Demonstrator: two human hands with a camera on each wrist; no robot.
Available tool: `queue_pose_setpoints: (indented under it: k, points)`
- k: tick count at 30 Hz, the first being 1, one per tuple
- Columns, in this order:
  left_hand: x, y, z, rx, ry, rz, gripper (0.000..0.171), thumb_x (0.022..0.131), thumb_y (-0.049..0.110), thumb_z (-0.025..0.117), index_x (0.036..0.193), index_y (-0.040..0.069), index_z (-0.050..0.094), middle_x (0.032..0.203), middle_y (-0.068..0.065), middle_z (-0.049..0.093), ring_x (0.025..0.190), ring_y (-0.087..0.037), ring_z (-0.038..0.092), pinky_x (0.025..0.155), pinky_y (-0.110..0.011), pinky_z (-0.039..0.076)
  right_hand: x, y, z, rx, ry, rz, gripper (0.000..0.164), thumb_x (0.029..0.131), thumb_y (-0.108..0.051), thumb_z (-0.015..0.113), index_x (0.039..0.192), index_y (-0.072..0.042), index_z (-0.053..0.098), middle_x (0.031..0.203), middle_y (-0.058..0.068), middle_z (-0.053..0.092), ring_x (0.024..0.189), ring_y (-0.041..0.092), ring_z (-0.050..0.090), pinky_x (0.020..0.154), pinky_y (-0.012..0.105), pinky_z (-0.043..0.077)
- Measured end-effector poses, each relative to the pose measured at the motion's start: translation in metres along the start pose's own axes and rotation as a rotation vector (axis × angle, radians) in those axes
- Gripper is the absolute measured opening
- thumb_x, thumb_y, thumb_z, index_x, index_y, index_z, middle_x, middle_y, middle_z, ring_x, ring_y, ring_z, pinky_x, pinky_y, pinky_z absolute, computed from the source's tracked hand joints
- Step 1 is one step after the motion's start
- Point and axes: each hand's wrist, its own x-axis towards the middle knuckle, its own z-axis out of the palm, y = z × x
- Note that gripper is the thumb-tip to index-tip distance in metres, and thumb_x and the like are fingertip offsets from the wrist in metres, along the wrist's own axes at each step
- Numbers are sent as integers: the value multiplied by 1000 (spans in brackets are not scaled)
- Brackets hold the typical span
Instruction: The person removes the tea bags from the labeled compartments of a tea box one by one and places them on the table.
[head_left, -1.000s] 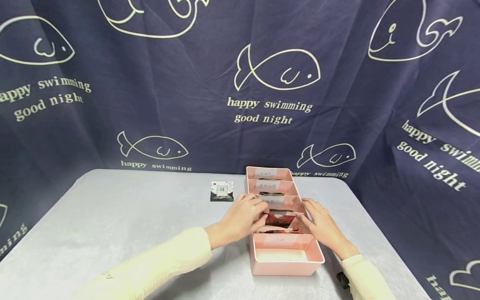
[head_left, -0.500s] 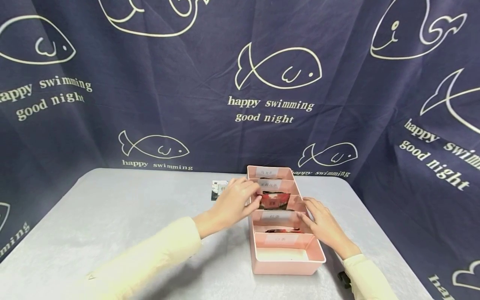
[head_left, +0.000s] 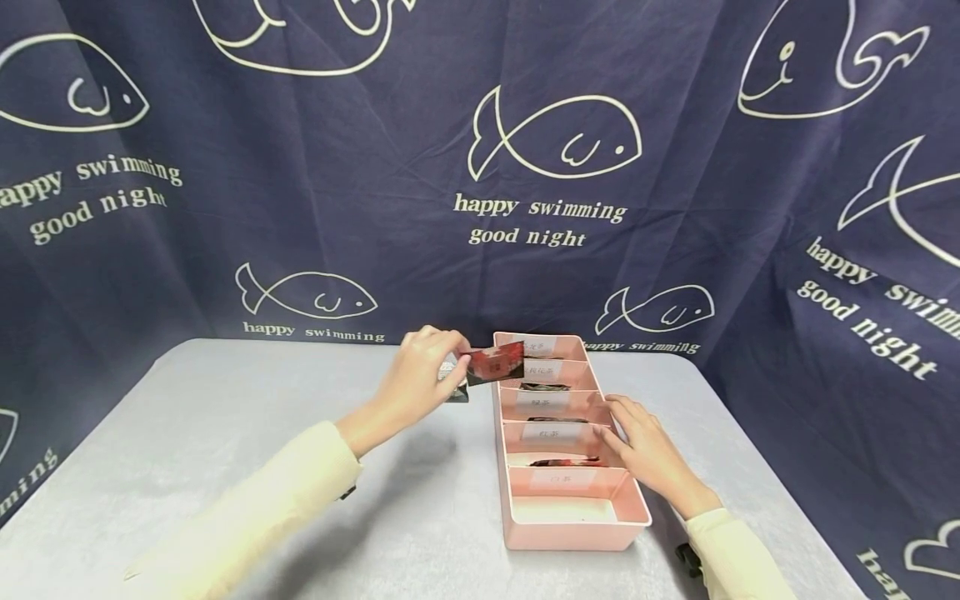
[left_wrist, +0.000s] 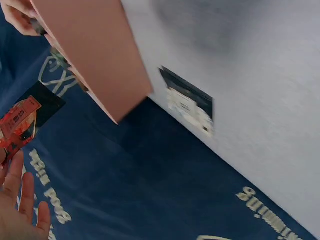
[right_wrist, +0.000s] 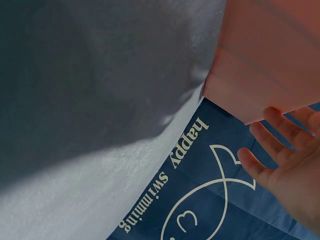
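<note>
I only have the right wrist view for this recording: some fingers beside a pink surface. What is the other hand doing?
Observer: The left hand pinches a red and black packet.
Operator: Is anything lying on the table?
Observer: Yes, a black and white packet, left of the pink box and apart from it.
Operator: How is that box laid out inside?
Observer: The head view shows five compartments in a row, running away from the person.
</note>
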Motion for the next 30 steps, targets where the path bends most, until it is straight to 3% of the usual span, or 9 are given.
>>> queue_pose_setpoints:
  k: [9,16,30]
  points:
    - [-17,-38,-4,69,-29,-110,3,84,16,58,83,14,61,75,4,63,81,-19,55,70,-38,38,-1,0,1,17,29,-26,38,87,-20,58,118,2,53,118,18,55,113,36,48,88,56,37]
    - [-31,-65,-4,127,-59,-149,4,83,16,61,84,12,60,75,1,65,77,-22,54,71,-40,38,-1,1,2,27,22,-17,39,87,-21,58,118,1,53,119,17,55,113,35,48,89,56,37]
    - [-53,-104,-11,177,-193,-242,5,83,13,63,83,13,57,76,-3,63,79,-28,52,74,-45,36,-2,-2,1,30,33,-17,36,87,-19,58,116,2,54,119,17,55,113,36,48,89,56,37]
